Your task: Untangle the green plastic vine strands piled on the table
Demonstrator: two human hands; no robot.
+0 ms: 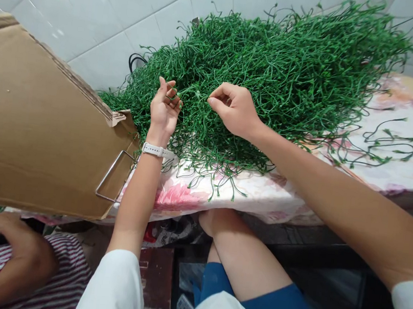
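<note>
A big heap of thin, curly green stems with small bud-like tips (285,69) lies across the table in front of me. My left hand (166,106) is over its near left part, palm turned up and fingers curled. Small green stem ends show between those fingers. To its right, my right hand (235,108) has thumb and forefinger pinched together just above the heap. Whatever lies in that pinch is too small to make out. Both hands are close to each other, with stems between and below them.
A large cardboard box (47,123) stands at left, with a metal wire handle (113,176) by its lower corner. Loose stems (392,142) lie on the flowered tablecloth (180,196) at right. White wall tiles (107,6) rise behind. Another person's arm (22,253) is at lower left.
</note>
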